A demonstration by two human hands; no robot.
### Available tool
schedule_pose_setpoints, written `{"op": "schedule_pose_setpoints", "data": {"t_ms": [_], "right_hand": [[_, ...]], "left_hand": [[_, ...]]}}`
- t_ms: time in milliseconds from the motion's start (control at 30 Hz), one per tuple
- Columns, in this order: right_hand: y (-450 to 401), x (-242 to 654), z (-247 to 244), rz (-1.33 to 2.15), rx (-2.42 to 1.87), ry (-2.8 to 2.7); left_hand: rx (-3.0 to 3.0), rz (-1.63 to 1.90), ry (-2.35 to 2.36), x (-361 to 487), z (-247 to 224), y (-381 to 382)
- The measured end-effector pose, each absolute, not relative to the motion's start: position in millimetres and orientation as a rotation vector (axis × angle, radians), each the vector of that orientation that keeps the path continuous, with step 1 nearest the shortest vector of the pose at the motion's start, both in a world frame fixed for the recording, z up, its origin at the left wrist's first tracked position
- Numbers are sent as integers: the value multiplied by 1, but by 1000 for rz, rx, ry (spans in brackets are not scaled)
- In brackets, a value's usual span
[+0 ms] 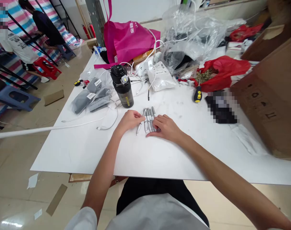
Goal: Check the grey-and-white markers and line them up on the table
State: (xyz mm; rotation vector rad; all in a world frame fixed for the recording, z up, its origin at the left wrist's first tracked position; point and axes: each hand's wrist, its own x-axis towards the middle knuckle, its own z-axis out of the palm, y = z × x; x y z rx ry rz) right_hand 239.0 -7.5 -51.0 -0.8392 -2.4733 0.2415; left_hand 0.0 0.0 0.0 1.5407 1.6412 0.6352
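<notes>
A row of slim grey-and-white pens point(149, 118) lies side by side on the white tabletop point(184, 159), between my two hands. My left hand point(130, 122) is closed, with thumb and fingertips pinching the leftmost pen, which slants away from the others. From the other side, my right hand point(167, 128) curls its fingers over the right end of the row. Its thumb stretches along the pens' near ends, and the fingers partly hide the rightmost pens.
Beyond the pens stands a dark bottle point(122, 89), beside bagged packets point(88, 95) and a white cable point(64, 127). Farther back are a pink bag point(133, 41) and red plastic bag point(232, 70). A screwdriver point(197, 95) and cardboard box point(267, 95) lie right. Two people sit far left.
</notes>
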Motion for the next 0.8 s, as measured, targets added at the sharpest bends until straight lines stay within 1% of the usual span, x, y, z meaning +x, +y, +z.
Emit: {"op": "schedule_pose_setpoints", "data": {"t_ms": [100,167,267,400,533,633,800], "right_hand": [[-7,240,-52,241,-826,-2476],[-6,240,-52,223,-812,-2487],[-6,239,-52,203,-791,-2499],[-9,241,-49,276,-839,-2431],[-15,243,-46,512,-963,-2163],[-18,242,-45,673,-960,-2019],[-18,241,-43,745,-984,-1982]], "left_hand": [[1418,1047,1227,-6,3,-1],[1369,1268,1043,-5,8,-3],[1312,1414,883,-1,15,-8],[1251,1428,794,3,13,-11],[1299,1284,834,14,2,-14],[1405,1184,878,25,-4,-18],[1485,1255,925,35,-8,-21]]}}
